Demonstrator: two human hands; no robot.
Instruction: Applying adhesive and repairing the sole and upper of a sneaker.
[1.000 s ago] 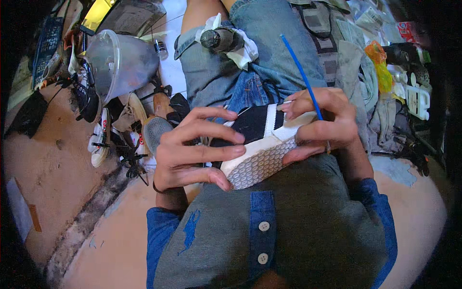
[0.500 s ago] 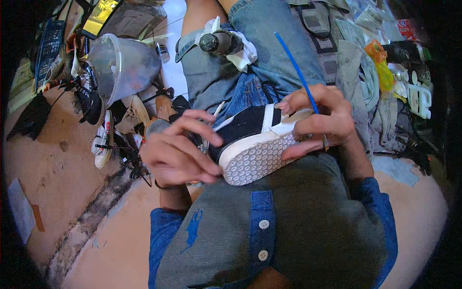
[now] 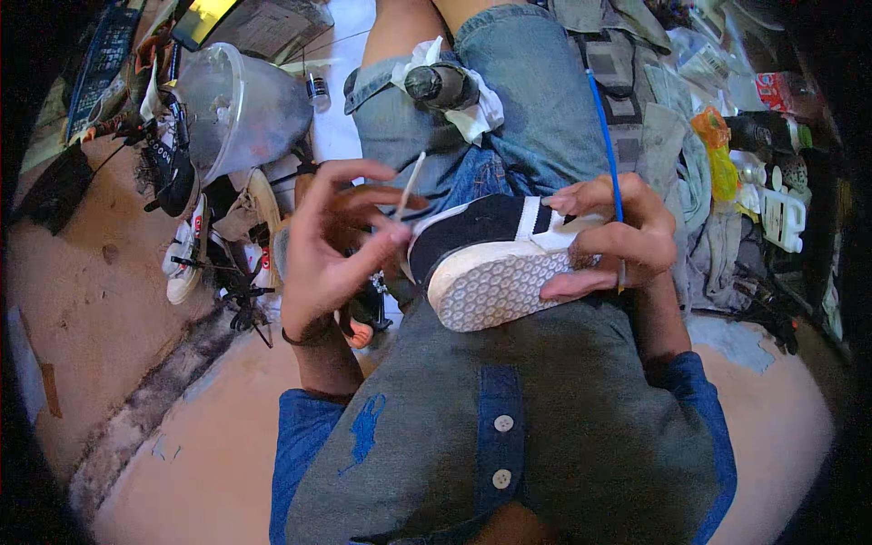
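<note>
My right hand (image 3: 627,236) grips a black-and-white shoe (image 3: 490,263) at its right end, its patterned sole facing me. A long thin blue rod (image 3: 607,136) is tucked among the same fingers. My left hand (image 3: 350,241), just left of the shoe and slightly blurred, holds a thin pale stick (image 3: 409,186) upright at thumb and fingers, with the other fingers curved apart. The shoe lies over my lap. A dark bottle (image 3: 427,84) wrapped in white tissue rests on my jeans.
Left are a clear plastic tub (image 3: 241,113), several shoes (image 3: 186,254), dark laces and a small bottle (image 3: 318,89). To the right lie grey cloths (image 3: 672,154), a yellow plastic bag (image 3: 722,173), a white jug (image 3: 781,218) and other containers.
My left hand has let go of the shoe and lifted up and left, bringing the pale stick upright into clearer view. The shoe has shifted slightly upward in my right hand.
</note>
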